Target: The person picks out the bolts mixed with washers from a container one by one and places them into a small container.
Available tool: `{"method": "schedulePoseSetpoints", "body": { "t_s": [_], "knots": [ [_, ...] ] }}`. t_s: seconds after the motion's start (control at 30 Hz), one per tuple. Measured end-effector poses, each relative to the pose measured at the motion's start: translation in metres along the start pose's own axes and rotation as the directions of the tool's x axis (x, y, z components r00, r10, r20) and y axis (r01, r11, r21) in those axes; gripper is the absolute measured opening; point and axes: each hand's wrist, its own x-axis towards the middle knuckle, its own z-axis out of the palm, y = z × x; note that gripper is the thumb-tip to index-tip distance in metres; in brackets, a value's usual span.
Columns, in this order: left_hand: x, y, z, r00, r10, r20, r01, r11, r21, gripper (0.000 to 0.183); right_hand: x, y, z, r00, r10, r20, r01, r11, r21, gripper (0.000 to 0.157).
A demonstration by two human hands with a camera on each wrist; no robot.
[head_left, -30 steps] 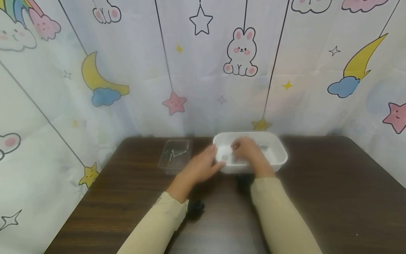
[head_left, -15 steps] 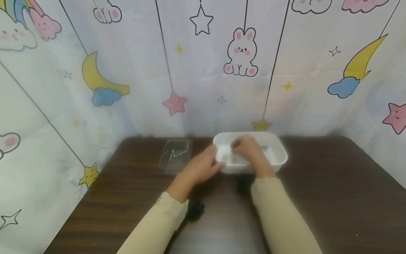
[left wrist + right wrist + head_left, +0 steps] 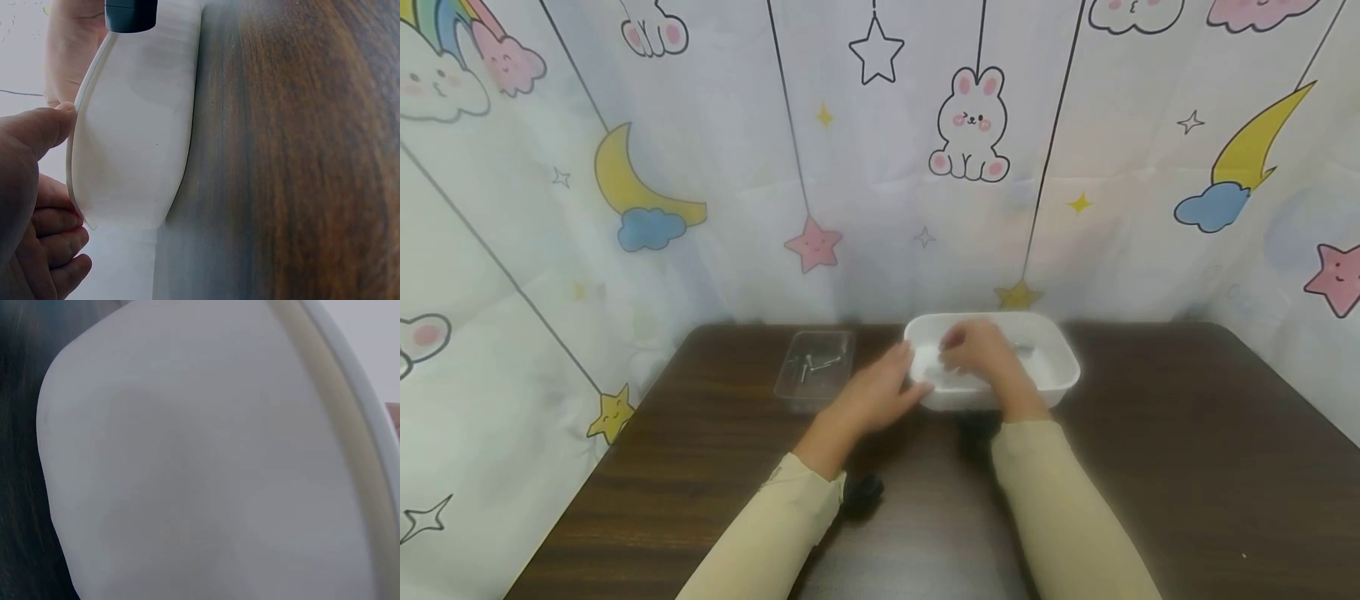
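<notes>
A white plastic basin (image 3: 1060, 367) stands at the back of the table, with a few small metal pieces (image 3: 1022, 347) inside. My left hand (image 3: 880, 390) holds its left end; in the left wrist view the thumb (image 3: 53, 122) lies on the rim and the fingers (image 3: 59, 240) curl at the corner. Over the basin's inside, my right hand (image 3: 981, 348) reaches in with bent fingers, thumb and index close together. I cannot tell whether they pinch a small piece. The right wrist view is filled by the basin's outer wall (image 3: 187, 456), hiding the right fingers.
Left of the basin sits a clear plastic box (image 3: 790, 383) with several screw-like metal pieces (image 3: 822, 364) in it. Black wrist devices (image 3: 862, 497) hang under both wrists. A printed curtain (image 3: 880, 167) rises right behind the dark wooden table (image 3: 647, 492).
My right hand has shifted slightly left inside the basin, fingertips moving a little. The left hand, the basin and the clear box stay in place.
</notes>
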Motion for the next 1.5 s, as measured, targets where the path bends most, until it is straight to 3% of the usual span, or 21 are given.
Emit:
{"method": "schedulePoseSetpoints", "body": {
  "t_s": [0.13, 0.53, 1.03, 1.5],
  "knots": [
    [-0.0007, 0.0004, -0.0005, 1.000, 0.002, -0.004, -0.002, 1.000, -0.005, 0.079, 0.0008, -0.0020, 0.0014, 1.000, 0.011, 0.018, -0.011, 1.000, 0.028, 0.024],
    [-0.0007, 0.0020, -0.0015, 1.000, -0.004, -0.009, 0.004, 1.000, -0.017, 0.078, 0.0009, -0.0005, 0.0037, 0.998, -0.056, -0.015, 0.056, 0.998, -0.011, 0.026],
    [-0.0011, 0.0009, -0.0009, 1.000, -0.002, -0.009, 0.002, 1.000, -0.018, 0.077, -0.0008, -0.0017, 0.0054, 0.996, -0.070, -0.056, 0.067, 0.997, -0.042, 0.022],
    [-0.0028, 0.0028, -0.0021, 1.000, -0.002, -0.018, 0.002, 1.000, -0.013, 0.078, 0.0000, -0.0051, 0.0078, 0.988, -0.117, -0.099, 0.105, 0.987, -0.122, 0.025]
  ]
}}
